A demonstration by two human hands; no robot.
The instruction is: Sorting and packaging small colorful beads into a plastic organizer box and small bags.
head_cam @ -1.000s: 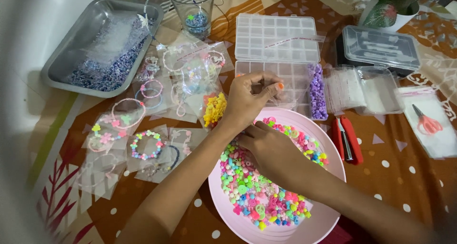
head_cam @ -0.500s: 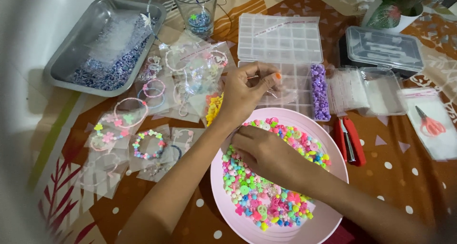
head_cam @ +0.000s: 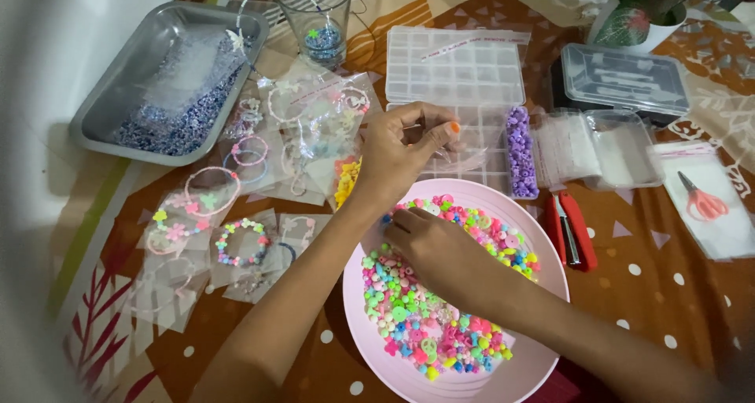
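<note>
— Right hand (head_cam: 440, 250)?
— Fingers pinched down among the beads (head_cam: 409, 312) in the pink plate (head_cam: 543, 348) — picking, I'd judge.
— Left hand (head_cam: 397, 155)?
— Fingertips together above the clear organiser (head_cam: 456, 80); next probably needs steady threading.

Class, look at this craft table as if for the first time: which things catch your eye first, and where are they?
The pink plate heaped with bright beads sits front and centre, the right hand reaching into it. Just above, the left hand pinches something small over a clear compartment box. At far left lie bagged bracelets and a metal tray.
</note>
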